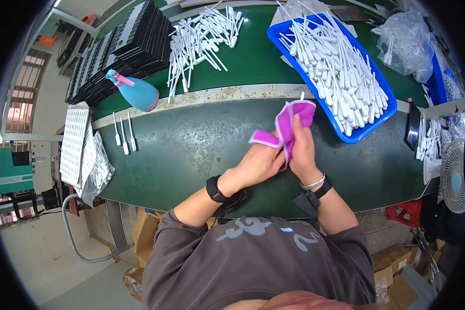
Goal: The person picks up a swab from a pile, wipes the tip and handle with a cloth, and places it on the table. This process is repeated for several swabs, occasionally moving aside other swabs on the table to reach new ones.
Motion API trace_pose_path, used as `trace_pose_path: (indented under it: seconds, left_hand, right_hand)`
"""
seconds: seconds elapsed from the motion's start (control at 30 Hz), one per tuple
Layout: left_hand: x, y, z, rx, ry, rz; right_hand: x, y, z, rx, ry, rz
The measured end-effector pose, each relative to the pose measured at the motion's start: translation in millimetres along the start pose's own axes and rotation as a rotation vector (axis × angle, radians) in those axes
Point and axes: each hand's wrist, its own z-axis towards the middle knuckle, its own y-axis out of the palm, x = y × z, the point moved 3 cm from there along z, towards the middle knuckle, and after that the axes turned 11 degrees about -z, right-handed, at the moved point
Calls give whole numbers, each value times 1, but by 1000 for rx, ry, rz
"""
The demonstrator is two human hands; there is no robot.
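Magenta cloth (288, 123) is held in both hands above the near part of the green bench (201, 181), left of the blue tray. The left hand (263, 163) is closed on the cloth's lower part; the right hand (303, 150) grips its folds, thumb pointing up. A white tip (302, 95) shows at the cloth's upper edge; what lies inside is hidden. The blue tray (352, 138) contains heaped white sticks (341, 72) with thick ends. At left, three separate sticks (133, 143) lie side by side, near a blue spray bottle (139, 94). Behind it stand stacked black trays (144, 31), beside a loose stick pile (201, 41)
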Motion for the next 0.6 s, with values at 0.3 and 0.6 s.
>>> trace_pose_path:
  seconds: [0.3, 0.6]
  left_hand:
    - [-2, 22, -8, -565, -495, -1051]
    - [34, -7, -9, -14, -31, 95]
  right_hand:
    - [-31, -3, 10, -412, -36, 701]
    - [-28, 16, -8, 88, 81, -171]
